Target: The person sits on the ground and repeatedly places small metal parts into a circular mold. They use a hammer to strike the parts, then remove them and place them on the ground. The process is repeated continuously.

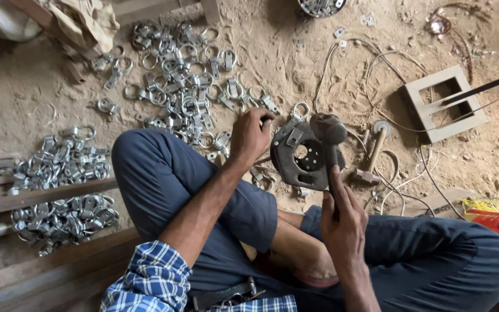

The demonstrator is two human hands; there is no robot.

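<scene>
Landmark: the dark round metal plate [304, 157], with holes in it, that stands on the sandy floor [41, 86] in front of the person's crossed legs.
Left hand: the left hand [250, 136] is at the left edge of the plate; its fingers [264, 117] are pressed together and pinch a small silver clamp piece [293, 137] against the top of the plate.
Right hand: the right hand [342, 222] is just below the plate, closed around the handle of a hammer [329, 136]; the fingers wrap the handle.
Hammer: its dark head is over the upper right part of the plate, very near it; I cannot tell if it touches.
Clamp pile: a big heap of silver ring clamps [183, 81] lies on the floor above and left of the plate.
Second heap: more clamps [64, 185] lie far left of the plate, beside wooden planks [36, 196].
Second hammer: a wooden-handled hammer [372, 159] lies just right of the plate.
Wires: pale wires [376, 69] curl on the floor above and right of the plate.
Frame: a rectangular grey block [444, 104] with two openings lies far right of the plate.
</scene>
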